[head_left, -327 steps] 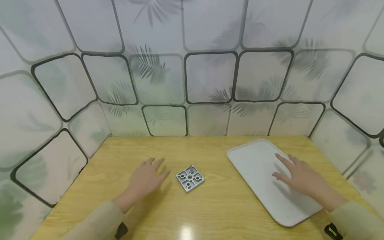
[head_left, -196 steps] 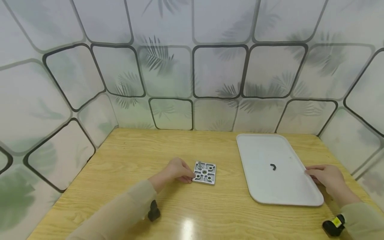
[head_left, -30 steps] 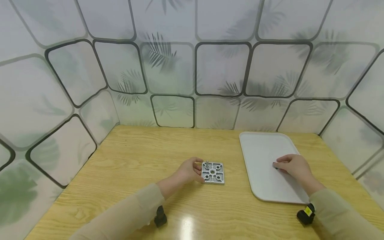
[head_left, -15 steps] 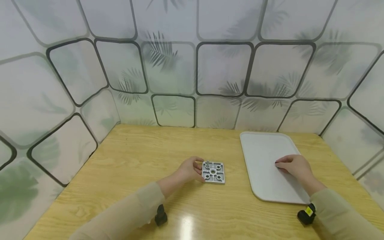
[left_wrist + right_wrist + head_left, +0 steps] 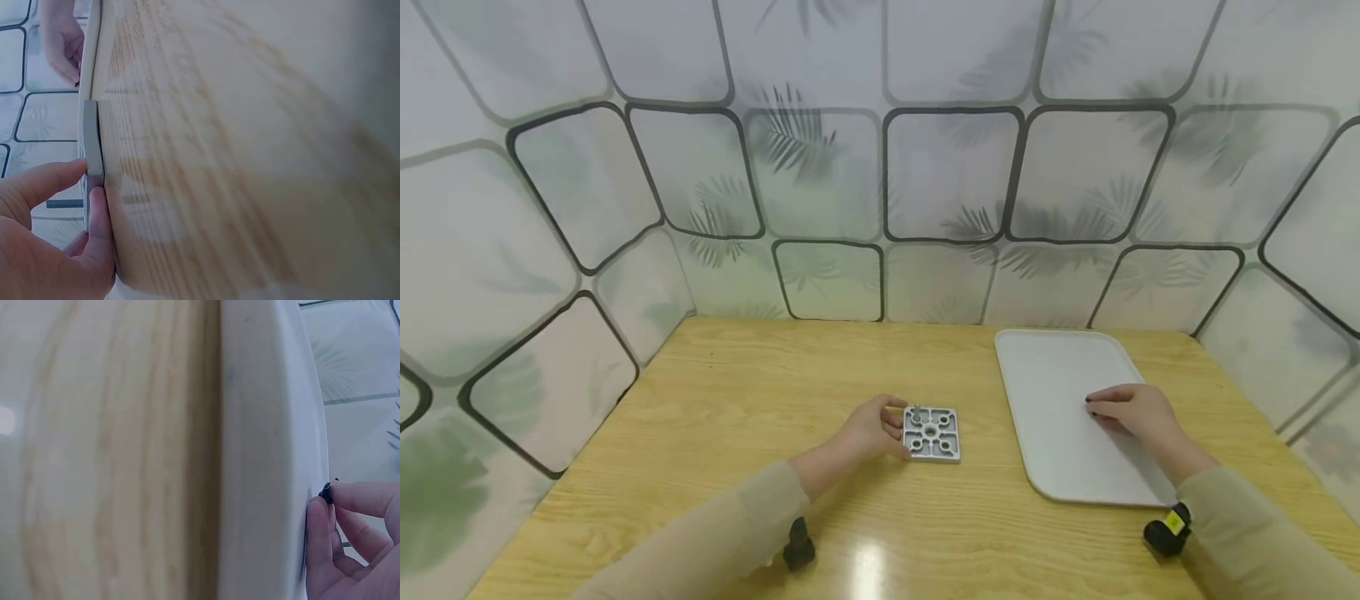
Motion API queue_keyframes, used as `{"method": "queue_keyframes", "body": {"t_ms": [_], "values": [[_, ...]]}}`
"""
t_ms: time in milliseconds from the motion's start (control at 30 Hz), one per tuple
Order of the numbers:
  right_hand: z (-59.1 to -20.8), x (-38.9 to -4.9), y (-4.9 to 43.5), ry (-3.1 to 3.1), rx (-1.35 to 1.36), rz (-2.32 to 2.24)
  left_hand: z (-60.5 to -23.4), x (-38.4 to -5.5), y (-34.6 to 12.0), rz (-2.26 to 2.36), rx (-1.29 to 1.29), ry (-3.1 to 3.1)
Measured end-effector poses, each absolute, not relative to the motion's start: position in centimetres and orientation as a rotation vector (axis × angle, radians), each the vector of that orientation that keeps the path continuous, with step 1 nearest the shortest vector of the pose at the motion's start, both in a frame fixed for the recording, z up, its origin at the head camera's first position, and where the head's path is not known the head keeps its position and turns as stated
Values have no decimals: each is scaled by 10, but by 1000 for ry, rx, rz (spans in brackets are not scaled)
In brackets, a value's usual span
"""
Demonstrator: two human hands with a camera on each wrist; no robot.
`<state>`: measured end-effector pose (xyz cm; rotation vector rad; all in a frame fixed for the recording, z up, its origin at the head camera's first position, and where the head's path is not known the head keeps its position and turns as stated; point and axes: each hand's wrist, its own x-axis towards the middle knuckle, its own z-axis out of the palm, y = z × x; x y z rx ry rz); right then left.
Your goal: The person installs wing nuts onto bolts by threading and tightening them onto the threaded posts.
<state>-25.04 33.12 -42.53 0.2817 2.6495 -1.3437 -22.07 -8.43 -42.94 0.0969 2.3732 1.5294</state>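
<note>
A square silver metal plate (image 5: 931, 443) with ribs and round holes lies flat on the table. From its far left hole a threaded screw (image 5: 64, 203) stands up. My left hand (image 5: 868, 429) holds the plate's left edge between thumb and fingers, and the left wrist view shows the thumb on its upper side. Close over the white tray (image 5: 1052, 450), my right hand (image 5: 1138, 415) pinches a small black piece (image 5: 326, 493) between thumb and index finger. Most of that piece is hidden by the fingertips; earlier it showed as a short curved shape.
The wooden table (image 5: 760, 358) runs back to a patterned cloth wall (image 5: 940, 175), which also closes off both sides. Black wrist cameras hang under both sleeves; the right one (image 5: 1167, 533) sits by the tray's near right corner.
Since the older frames, the tray has been straightened and the plate turned square and shifted right. My right hand left the tray's rim and picked up the black piece. The last second shows little movement.
</note>
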Motion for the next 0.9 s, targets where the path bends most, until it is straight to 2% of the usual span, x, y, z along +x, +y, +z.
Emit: {"method": "queue_keyframes", "body": {"t_ms": [900], "values": [[-415, -252, 298, 2154, 169, -1838, -430, -219, -85, 1547, 86, 2374]]}}
